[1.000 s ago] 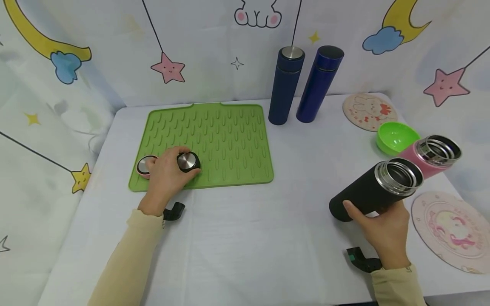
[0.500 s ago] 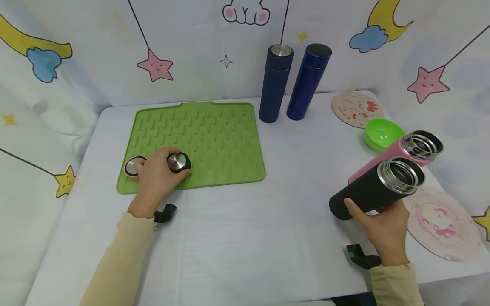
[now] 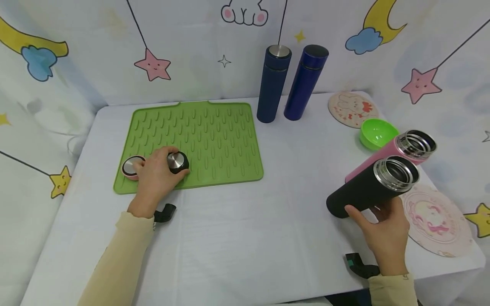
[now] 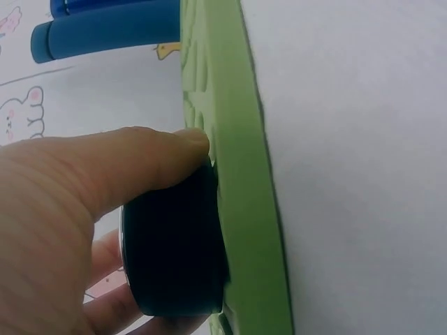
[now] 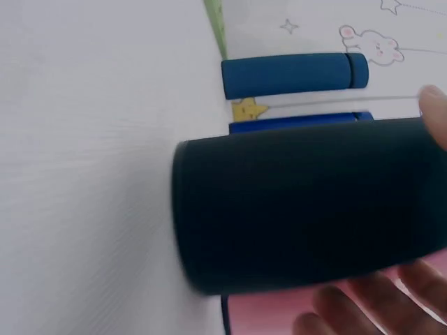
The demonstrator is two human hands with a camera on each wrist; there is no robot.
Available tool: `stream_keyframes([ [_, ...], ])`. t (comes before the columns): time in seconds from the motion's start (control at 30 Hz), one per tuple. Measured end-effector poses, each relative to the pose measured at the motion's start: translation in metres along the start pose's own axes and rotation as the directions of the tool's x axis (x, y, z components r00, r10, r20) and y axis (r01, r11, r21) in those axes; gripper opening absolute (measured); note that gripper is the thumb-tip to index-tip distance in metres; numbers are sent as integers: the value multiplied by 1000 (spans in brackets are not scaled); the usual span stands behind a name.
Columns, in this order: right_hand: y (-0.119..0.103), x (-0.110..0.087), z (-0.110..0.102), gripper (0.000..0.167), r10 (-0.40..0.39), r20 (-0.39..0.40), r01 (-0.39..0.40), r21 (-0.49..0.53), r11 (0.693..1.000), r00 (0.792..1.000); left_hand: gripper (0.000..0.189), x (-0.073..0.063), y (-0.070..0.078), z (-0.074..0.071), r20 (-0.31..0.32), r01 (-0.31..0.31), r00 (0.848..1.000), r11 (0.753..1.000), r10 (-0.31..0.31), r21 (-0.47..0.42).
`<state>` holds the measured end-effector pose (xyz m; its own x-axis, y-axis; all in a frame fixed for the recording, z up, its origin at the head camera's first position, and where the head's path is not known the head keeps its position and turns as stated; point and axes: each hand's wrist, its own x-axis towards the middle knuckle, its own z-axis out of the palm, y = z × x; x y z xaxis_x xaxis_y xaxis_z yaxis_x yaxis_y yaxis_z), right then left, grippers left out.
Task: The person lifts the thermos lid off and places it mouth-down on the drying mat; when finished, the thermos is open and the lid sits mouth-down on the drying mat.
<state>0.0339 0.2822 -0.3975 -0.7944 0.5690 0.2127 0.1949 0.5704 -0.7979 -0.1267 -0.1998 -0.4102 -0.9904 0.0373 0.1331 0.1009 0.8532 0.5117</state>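
Observation:
My left hand (image 3: 157,178) holds a black bottle lid (image 3: 178,162) with a steel top by its sides, down on the green ribbed mat (image 3: 226,140). In the left wrist view the thumb lies along the rim of that lid (image 4: 174,241). A pink lid (image 3: 132,166) rests on the mat just left of the hand. Low beside an uncapped black thermos bottle (image 3: 360,191), my right hand (image 3: 386,238) has thumb and fingers spread loosely about its sides. In the right wrist view the fingertips (image 5: 332,303) lie along its lower edge, and the bottle's base meets the white table.
A pink uncapped thermos (image 3: 383,155) stands right behind the black one, near a green bowl (image 3: 377,134). Two blue thermoses, one matte (image 3: 273,85) and one glossy (image 3: 306,83), stand at the back. Round mats, a small one (image 3: 352,108) and a pink one (image 3: 436,221), lie at the right.
The head view has shifted, so everything slides left in it. My right hand has drawn slightly back from the black thermos and its fingers look looser. The left hand stays on the black lid.

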Motion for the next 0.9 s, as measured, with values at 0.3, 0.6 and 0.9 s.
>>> stream_keyframes([
  [0.3,-3,-45,-4,46,-79,-303,131,154,979,950,65,-4,2,-7,-23,-26,999,1000,26,-4],
  [0.6,-34,-47,47,49,-507,-64,505,261,823,860,67,-27,12,-10,-156,-183,973,979,168,-88],
  [0.9,-72,14,117,65,-306,109,286,171,943,946,61,-58,19,-9,-226,-334,927,932,298,-139],
])
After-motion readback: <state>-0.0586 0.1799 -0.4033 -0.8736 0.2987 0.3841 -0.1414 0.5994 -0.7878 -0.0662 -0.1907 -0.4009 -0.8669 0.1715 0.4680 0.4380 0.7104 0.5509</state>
